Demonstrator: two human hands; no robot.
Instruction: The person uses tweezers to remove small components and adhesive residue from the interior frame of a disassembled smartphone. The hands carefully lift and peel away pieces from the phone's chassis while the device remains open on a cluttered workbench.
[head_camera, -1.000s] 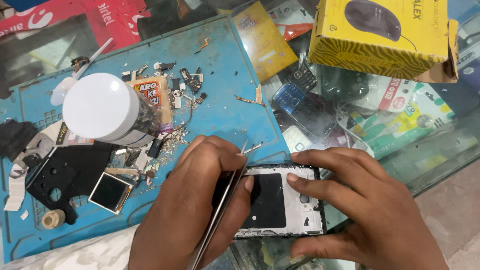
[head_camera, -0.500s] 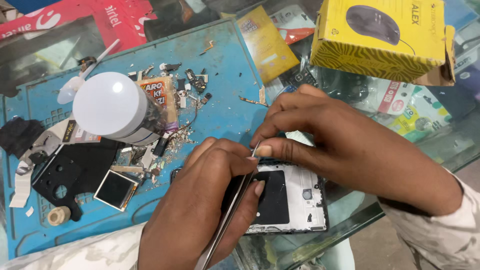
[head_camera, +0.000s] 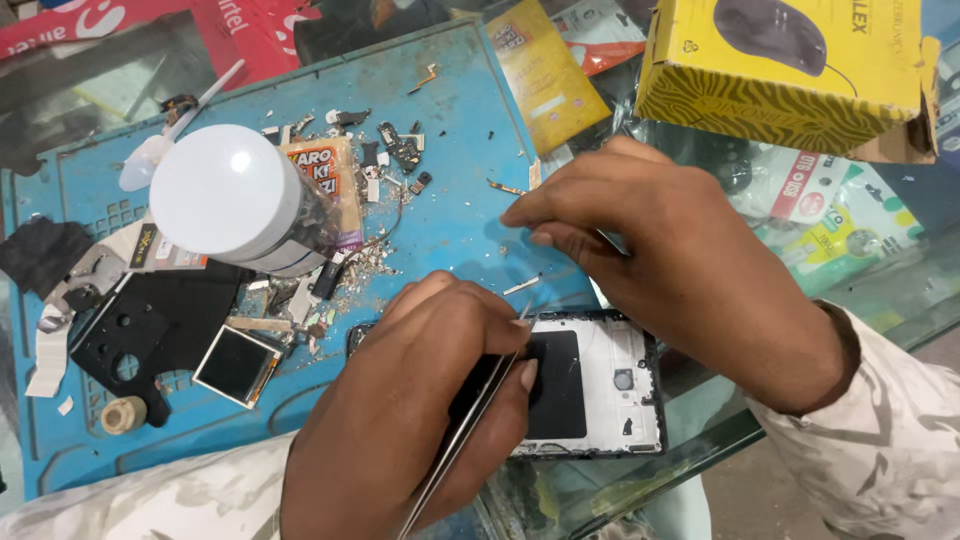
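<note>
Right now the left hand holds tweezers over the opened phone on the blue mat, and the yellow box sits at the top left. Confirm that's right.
Not quite: in the head view the yellow box sits at the top right, not the top left. The rest holds: the left hand holds tweezers over the opened phone on the blue mat.

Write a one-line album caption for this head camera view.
Left hand grips tweezers over an opened phone; right hand reaches onto the blue mat.

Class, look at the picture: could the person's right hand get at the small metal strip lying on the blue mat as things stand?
Probably yes: the right hand hovers beside the metal strip on the blue mat, with nothing between.
</note>
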